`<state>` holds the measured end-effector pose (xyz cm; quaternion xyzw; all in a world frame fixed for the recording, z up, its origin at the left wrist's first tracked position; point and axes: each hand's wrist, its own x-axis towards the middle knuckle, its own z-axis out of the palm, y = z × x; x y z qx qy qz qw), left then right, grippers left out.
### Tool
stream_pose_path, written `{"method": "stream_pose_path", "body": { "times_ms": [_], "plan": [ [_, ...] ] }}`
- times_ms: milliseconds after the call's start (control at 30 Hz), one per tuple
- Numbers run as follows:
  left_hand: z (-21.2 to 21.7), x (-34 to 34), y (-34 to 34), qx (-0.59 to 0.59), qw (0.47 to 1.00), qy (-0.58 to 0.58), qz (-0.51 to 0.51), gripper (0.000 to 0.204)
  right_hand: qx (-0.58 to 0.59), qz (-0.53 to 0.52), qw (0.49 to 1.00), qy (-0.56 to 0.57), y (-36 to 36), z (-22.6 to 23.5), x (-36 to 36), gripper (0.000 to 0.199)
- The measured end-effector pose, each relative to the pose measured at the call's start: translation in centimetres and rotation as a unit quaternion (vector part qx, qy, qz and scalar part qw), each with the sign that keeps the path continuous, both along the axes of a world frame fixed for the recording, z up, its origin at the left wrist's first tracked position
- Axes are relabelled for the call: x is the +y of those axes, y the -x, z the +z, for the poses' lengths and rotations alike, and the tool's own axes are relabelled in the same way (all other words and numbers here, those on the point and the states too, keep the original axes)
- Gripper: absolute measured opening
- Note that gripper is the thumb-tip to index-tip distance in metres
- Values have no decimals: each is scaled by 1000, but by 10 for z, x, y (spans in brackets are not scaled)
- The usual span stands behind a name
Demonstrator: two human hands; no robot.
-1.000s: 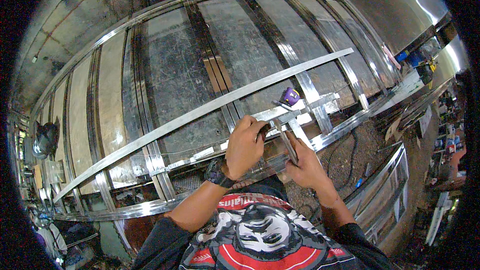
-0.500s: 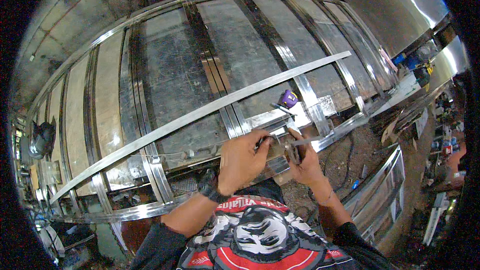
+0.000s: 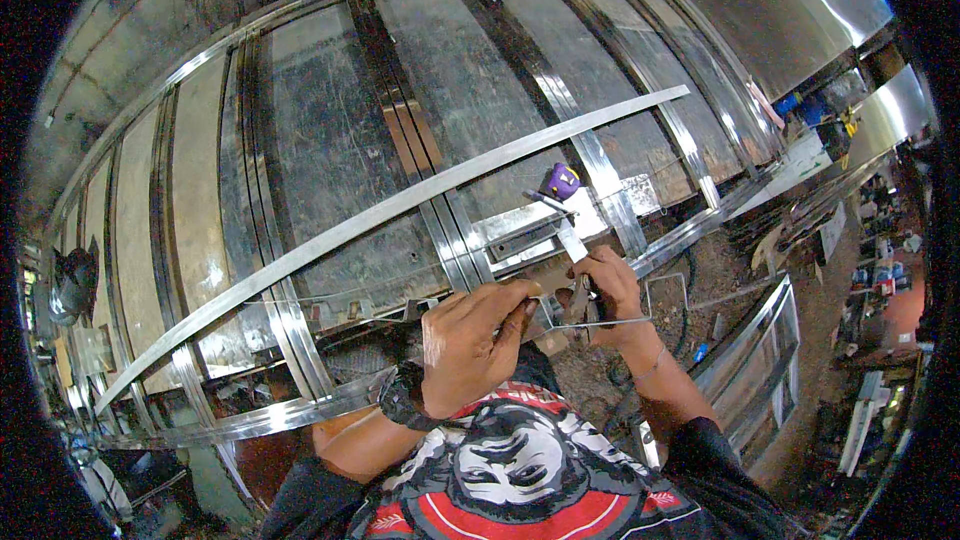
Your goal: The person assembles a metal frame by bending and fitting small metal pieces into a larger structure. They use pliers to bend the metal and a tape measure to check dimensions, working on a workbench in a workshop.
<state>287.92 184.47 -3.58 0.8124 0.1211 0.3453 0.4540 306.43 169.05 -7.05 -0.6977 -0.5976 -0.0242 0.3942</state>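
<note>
My left hand (image 3: 480, 340), with a dark watch on the wrist, is closed in a pinch on a thin bent metal piece (image 3: 615, 322). That piece runs past my right wrist and bends into an angular loop. My right hand (image 3: 610, 290) is closed around a small metal tool with a flat pale blade (image 3: 572, 240), which points up and away from me. Its fingers partly hide the tool, so I cannot tell its exact kind. A purple tape measure (image 3: 562, 180) and a dark pen-like stick (image 3: 549, 202) lie just beyond my hands.
A large shiny metal frame (image 3: 405, 130) with several crossbars spreads before me. A long flat metal bar (image 3: 400, 210) lies diagonally across it. A dark rounded object (image 3: 74, 285) rests at the far left. A smaller metal frame (image 3: 750, 380) stands low at the right.
The pale blade now points up and away from my right hand. The thin bent piece shows clearly to the right of it, where there was blur. My left hand has shifted slightly nearer me.
</note>
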Motion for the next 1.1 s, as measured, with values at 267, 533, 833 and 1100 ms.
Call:
{"method": "stream_pose_path", "body": {
  "times_ms": [267, 533, 833, 1100],
  "plan": [
    [7, 2, 11, -17, 998, -15, -53, 38, 52, 126, 986, 97, -9, -5, -12, 90],
    [5, 2, 14, -28, 996, -23, -86, 40, 125, 172, 973, 89, -2, -10, -16, 74],
    [4, 7, 14, -19, 991, -15, -130, 36, 139, 162, 971, 110, 13, 8, -7, 48],
    [2, 9, 14, -31, 989, -7, -141, 33, 171, 170, 966, 97, 15, 7, -9, 56]
  ]
}}
